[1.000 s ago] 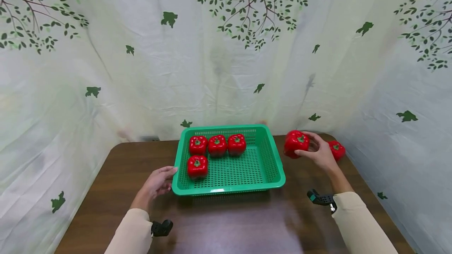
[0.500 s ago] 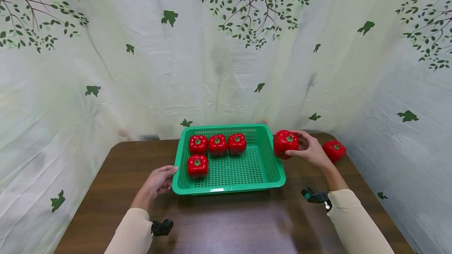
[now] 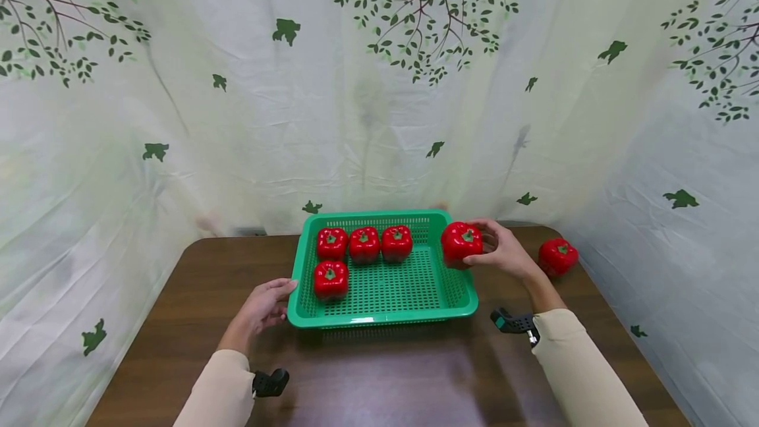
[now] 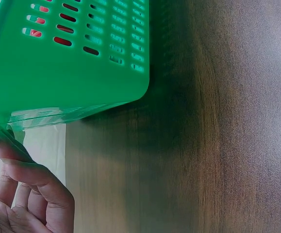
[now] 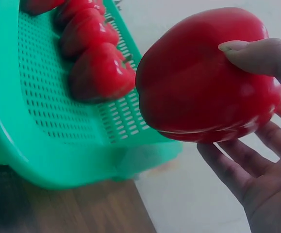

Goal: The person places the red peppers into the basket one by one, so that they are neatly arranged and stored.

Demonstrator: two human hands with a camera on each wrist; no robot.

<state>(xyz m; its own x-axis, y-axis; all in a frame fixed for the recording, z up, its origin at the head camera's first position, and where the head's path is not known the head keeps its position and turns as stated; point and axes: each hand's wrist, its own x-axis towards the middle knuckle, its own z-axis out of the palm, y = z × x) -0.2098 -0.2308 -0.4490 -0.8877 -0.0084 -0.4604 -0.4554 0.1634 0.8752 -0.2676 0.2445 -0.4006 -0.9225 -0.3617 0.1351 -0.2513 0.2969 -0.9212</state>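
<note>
A green plastic basket (image 3: 379, 318) stands on the table, with several red bell peppers in its left and back part, among them a front one (image 3: 331, 281). My left hand (image 3: 268, 307) pinches the rim at the basket's left side; in the left wrist view its fingers (image 4: 38, 177) are curled under that rim. Between the thumb and fingers of my right hand (image 3: 504, 252) is another red bell pepper (image 3: 462, 244), held up over the basket's right rim. The right wrist view has this pepper (image 5: 203, 77) large and close, with the basket wall (image 5: 77, 165) below it.
One more red bell pepper (image 3: 557, 257) lies on the brown wooden table (image 3: 391, 381), near its back right edge. Behind the table hangs a pale curtain (image 3: 367, 117) with printed leaves. Each wrist wears a black camera mount, such as the left one (image 3: 271, 383).
My right hand has carried the bell pepper leftward, from beside the basket to over its right rim. The left hand and the basket have stayed in place.
</note>
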